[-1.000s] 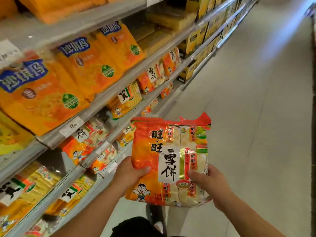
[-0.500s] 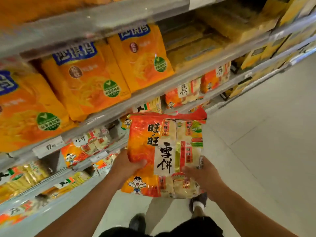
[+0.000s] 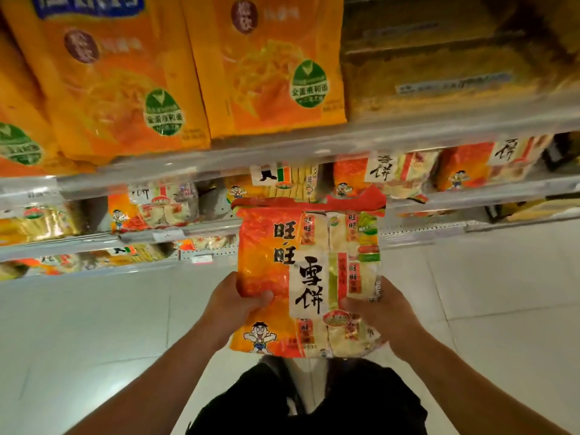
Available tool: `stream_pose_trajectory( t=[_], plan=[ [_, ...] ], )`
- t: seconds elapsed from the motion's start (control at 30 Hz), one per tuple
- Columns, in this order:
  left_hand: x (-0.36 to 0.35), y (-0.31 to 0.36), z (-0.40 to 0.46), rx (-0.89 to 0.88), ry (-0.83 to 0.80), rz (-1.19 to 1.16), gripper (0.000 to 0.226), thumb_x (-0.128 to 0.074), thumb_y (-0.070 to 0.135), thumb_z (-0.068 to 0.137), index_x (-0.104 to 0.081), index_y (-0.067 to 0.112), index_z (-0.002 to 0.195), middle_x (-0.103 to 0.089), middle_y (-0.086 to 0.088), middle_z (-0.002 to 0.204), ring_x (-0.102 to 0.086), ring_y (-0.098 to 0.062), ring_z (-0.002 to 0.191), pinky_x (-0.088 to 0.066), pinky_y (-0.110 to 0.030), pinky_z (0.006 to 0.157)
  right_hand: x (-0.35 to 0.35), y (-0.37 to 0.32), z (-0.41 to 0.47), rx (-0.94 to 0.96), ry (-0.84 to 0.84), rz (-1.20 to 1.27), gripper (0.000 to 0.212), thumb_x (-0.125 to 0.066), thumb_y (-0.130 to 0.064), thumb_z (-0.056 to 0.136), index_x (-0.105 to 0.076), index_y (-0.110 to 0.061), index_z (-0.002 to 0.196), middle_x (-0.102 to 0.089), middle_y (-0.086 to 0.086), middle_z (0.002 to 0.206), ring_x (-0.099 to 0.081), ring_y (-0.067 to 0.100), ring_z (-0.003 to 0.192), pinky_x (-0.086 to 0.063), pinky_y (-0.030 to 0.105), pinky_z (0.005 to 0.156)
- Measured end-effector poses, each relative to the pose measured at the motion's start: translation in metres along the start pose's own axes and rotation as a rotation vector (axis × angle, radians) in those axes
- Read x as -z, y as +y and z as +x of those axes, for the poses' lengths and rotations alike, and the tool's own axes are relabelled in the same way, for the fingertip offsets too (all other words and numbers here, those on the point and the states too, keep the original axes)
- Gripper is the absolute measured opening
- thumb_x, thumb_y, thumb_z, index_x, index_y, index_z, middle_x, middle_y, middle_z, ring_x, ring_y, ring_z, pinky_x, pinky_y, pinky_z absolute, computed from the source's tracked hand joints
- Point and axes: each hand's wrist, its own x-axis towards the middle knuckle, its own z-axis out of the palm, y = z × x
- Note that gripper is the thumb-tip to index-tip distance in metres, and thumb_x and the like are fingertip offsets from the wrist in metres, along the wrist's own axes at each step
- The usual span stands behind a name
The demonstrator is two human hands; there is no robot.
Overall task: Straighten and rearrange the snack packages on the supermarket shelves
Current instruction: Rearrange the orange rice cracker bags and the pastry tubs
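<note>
Right now the person faces the shelves point(image 3: 282, 142) square on, with big orange bags point(image 3: 270, 67) standing along the upper tier and rows of red-and-white rice cracker packs point(image 3: 386, 174) on the tier below. Between the two of them, held out in front at about the height of the lower tiers and clear of any shelf, is one cracker pack point(image 3: 309, 277), upright with its label facing the person. I'd say this is the carrying step: a pack has been taken in hand and needs a home. Next it wants lifting forward into the matching row and setting down straight. The left hand point(image 3: 233, 309) grips its left edge, thumb curled over the front; the right hand point(image 3: 381, 310) clasps the right edge likewise.
</note>
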Motion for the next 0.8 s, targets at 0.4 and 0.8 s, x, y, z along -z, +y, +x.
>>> stream_pose_trajectory(
  t=[0.4,0.8],
  plan=[
    [-0.02,-0.05,0.147,-0.299,0.138,-0.233,0.052,-0.055,0.074,0.078,-0.074,0.028,0.093,-0.074,0.006,0.096,-0.067,-0.012,0.094,-0.052,-0.036,0.083,0.005,0.069,0.167,0.286,-0.129,0.087,0.061,-0.085,-0.002,0.061,-0.063,-0.012,0.117,-0.074,0.011,0.106,-0.071,0.031,0.098,-0.054,0.051,0.087],
    [0.018,0.046,0.272,-0.639,0.33,-0.376,0.062,-0.078,0.033,0.081,-0.037,0.029,0.128,-0.058,0.014,0.107,-0.059,-0.005,0.091,-0.044,-0.023,0.066,0.004,0.117,0.25,0.478,-0.055,0.199,0.064,-0.088,-0.01,0.047,-0.069,-0.025,0.106,-0.075,0.009,0.1,-0.073,0.026,0.09,-0.055,0.043,0.079]
  ],
)
